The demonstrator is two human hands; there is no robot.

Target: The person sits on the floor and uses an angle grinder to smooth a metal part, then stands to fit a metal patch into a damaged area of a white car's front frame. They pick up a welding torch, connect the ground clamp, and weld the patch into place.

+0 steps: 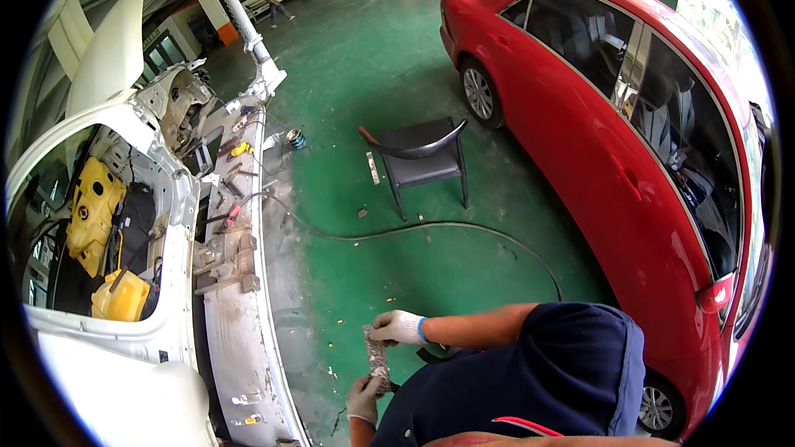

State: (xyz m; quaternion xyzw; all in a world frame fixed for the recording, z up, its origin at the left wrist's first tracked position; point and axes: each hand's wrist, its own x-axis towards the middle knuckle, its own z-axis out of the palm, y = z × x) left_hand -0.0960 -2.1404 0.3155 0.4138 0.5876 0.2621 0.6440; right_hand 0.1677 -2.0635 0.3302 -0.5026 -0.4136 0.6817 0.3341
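My right hand [399,328], in a white knit glove with a blue cuff, grips the upper end of a grey-brown, rough-looking flat strip [377,353]. The lower end is pinched in my left hand [363,398], also in a pale glove. Held in front of my navy shirt, the strip hangs above the green floor. Its exact kind is not clear; its surface looks mottled and worn. The fingertips on its far side are partly hidden.
A long metal bench [234,339] with clamps and tools runs beside a stripped white car body [178,281]. A black chair [422,167] stands ahead, and a hose [397,232] crosses the floor. A red car [580,124] is parked on the right.
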